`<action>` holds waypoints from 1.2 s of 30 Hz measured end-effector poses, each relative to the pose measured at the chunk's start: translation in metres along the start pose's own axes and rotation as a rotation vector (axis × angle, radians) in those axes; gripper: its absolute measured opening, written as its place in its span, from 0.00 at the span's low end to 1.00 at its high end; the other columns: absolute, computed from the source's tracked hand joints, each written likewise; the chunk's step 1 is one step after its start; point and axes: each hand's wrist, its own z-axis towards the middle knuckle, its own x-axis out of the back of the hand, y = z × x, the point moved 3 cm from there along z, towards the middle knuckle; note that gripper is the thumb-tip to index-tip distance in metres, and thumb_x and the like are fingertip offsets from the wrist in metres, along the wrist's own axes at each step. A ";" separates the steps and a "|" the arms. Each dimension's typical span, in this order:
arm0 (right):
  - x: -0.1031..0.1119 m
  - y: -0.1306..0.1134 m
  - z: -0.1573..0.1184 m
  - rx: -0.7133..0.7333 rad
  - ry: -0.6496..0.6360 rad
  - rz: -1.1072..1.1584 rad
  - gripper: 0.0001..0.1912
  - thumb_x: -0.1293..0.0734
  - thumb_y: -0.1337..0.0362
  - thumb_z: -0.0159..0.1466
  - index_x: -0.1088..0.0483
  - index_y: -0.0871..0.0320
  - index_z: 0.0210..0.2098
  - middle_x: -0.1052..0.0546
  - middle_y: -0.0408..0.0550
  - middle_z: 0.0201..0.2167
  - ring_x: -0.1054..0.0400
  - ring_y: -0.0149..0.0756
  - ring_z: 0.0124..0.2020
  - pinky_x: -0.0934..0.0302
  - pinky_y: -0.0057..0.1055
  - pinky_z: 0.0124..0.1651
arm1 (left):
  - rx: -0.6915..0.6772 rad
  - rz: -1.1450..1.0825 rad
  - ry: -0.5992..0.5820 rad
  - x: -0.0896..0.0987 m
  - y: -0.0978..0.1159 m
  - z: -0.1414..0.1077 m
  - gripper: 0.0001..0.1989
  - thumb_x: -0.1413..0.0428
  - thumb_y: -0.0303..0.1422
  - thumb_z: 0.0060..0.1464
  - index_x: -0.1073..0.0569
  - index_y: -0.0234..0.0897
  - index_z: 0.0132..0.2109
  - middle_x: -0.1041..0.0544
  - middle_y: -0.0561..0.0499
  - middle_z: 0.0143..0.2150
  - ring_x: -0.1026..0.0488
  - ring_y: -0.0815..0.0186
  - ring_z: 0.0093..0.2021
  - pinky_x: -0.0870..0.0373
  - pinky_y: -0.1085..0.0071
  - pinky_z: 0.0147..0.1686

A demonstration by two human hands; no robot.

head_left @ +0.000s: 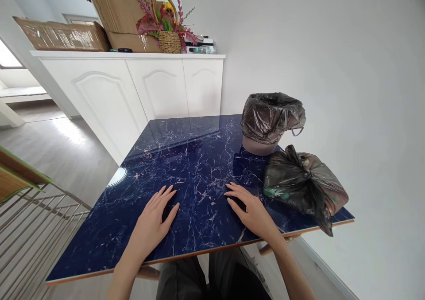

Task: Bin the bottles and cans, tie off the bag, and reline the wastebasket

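Note:
My left hand (153, 222) lies palm down on the blue marbled table (195, 171), fingers apart, holding nothing. To its right, my right hand (250, 211) also rests flat on the tabletop with its fingers spread and nothing in it. Just beyond my right hand, a knotted black plastic bag (299, 180), filled with things I cannot make out, sits at the table's right edge. Behind that bag stands a bin (259, 146) lined with a black bag (268, 118) whose top is open and folded over the rim.
A white cabinet (162, 87) stands past the table's far edge, with cardboard boxes (66, 36), a flower basket (169, 41) and a plastic bottle (206, 49) on top. A metal rack (43, 220) is at the left. A white wall (365, 91) runs along the right.

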 end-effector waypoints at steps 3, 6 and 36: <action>0.000 -0.001 0.000 -0.002 0.004 0.000 0.16 0.38 0.55 0.77 0.21 0.48 0.57 0.25 0.46 0.69 0.37 0.50 0.75 0.42 0.57 0.77 | -0.007 0.000 0.000 0.000 0.000 0.000 0.27 0.51 0.52 0.73 0.30 0.48 0.71 0.32 0.52 0.76 0.40 0.51 0.79 0.41 0.45 0.77; 0.000 -0.002 0.000 -0.010 0.005 -0.001 0.16 0.38 0.55 0.77 0.21 0.48 0.57 0.25 0.46 0.69 0.37 0.49 0.75 0.42 0.56 0.77 | -0.003 0.003 -0.001 0.000 -0.001 -0.001 0.27 0.51 0.52 0.73 0.30 0.48 0.71 0.32 0.52 0.76 0.40 0.50 0.79 0.41 0.45 0.77; 0.001 -0.005 -0.001 -0.026 0.001 0.009 0.15 0.37 0.55 0.77 0.21 0.47 0.57 0.25 0.46 0.69 0.38 0.48 0.75 0.43 0.56 0.77 | 0.032 -0.011 -0.011 0.004 0.004 -0.001 0.28 0.51 0.53 0.73 0.28 0.46 0.70 0.30 0.50 0.75 0.39 0.50 0.78 0.40 0.44 0.76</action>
